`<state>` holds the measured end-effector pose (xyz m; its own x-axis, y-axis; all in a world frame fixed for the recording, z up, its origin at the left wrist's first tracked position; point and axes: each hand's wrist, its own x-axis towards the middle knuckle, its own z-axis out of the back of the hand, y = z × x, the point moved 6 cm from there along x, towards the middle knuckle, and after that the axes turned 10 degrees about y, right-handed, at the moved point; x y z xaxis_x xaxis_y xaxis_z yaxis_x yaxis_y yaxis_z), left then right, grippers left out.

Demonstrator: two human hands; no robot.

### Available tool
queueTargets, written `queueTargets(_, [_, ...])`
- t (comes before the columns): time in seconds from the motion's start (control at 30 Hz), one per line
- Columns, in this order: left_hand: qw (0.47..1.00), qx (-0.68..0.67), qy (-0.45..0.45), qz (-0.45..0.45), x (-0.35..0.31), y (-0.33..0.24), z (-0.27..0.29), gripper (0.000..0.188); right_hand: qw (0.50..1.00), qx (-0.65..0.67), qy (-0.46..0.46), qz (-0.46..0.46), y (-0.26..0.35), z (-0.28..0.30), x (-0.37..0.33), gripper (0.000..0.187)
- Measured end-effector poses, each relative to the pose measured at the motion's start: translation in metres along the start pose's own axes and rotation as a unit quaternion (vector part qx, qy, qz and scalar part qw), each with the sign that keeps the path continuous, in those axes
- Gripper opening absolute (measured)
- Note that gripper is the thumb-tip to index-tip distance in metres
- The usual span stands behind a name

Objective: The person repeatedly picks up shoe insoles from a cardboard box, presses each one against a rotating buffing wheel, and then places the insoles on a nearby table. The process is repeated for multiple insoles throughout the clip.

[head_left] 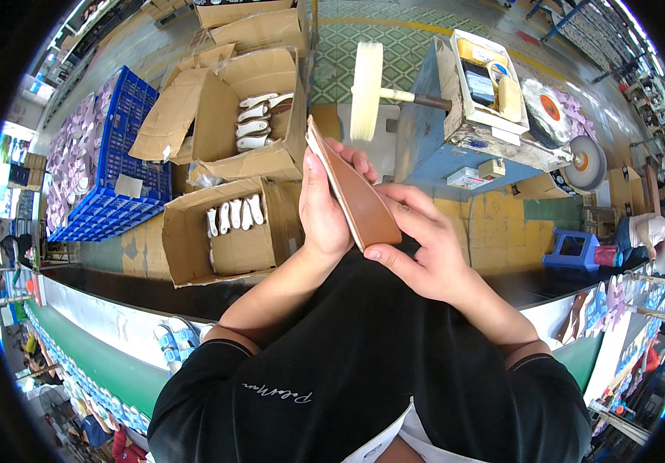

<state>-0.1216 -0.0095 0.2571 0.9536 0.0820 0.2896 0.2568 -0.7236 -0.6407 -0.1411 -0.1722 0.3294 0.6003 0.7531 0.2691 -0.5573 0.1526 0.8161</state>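
Observation:
I hold a brown shoe sole (359, 202) with a pale edge between both hands, tilted with its toe pointing up and left. My left hand (323, 207) grips its left side, fingers wrapped behind it. My right hand (423, 243) clasps its heel end, thumb pressed on the lower edge. Just beyond the sole spins a cream buffing wheel (365, 90) on a shaft from a blue machine stand (433, 147).
Two open cardboard boxes (232, 231) (259, 116) hold several white soles. A blue plastic crate (120, 185) stands at left beside purple soles. A grey grinding wheel (587, 162) and a blue stool (575, 248) are at right. A person sits at far right.

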Motion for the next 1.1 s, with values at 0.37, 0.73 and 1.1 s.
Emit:
queueTargets(0.37, [0.953,0.272,0.065,0.117,0.004,0.015,0.088,0.042,0.936,0.254,-0.031,-0.243,-0.103,-0.017,-0.018,0.037])
queueTargets(0.73, [0.921,0.278,-0.062,0.267,0.033,0.101,0.179,0.036,0.885,0.324,-0.06,-0.329,-0.266,-0.043,0.009,0.055])
queueTargets(1.1, [0.808,0.5,-0.132,0.284,0.087,0.115,0.216,0.041,0.808,0.432,-0.072,-0.394,-0.368,-0.078,0.038,0.06])
